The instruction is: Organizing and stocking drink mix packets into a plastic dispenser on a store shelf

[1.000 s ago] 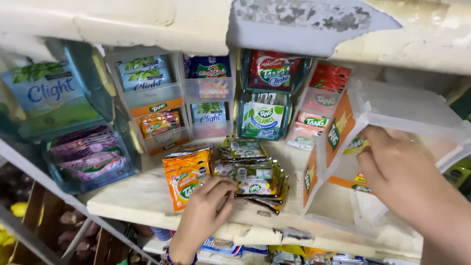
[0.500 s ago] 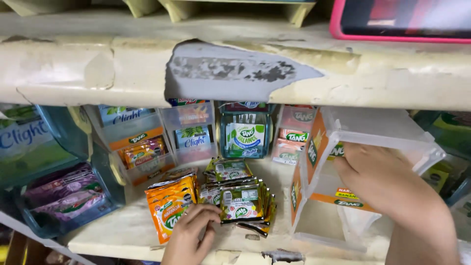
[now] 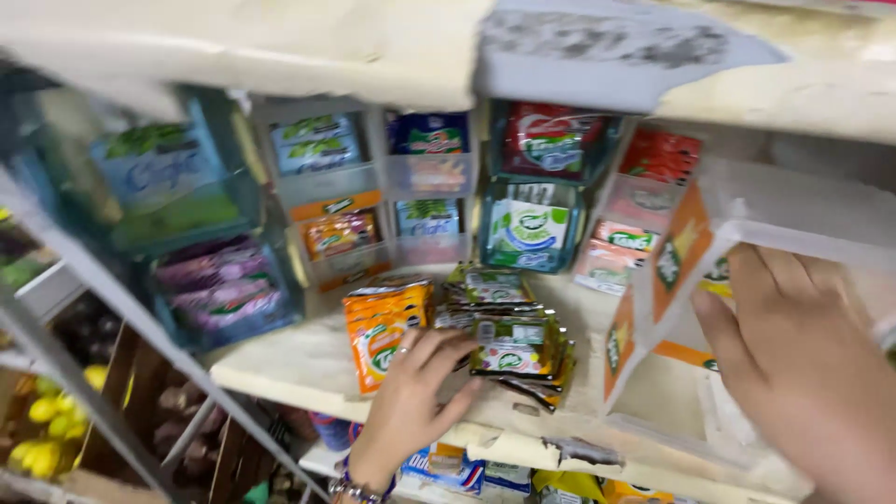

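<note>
The left hand rests with fingers spread flat on the green sachets and orange sachets heaped on the shelf, pinning them rather than gripping. The right hand holds the clear display box tilted, its grip around the box's edge. Blur smears the packets behind; the box's far side is cut off.

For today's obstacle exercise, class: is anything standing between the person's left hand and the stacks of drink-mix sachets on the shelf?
Nothing visible does. The left hand already rests on the orange sachets, its fingers reaching the green sachets beside them. The right hand is off to the side, on a clear display box.
</note>
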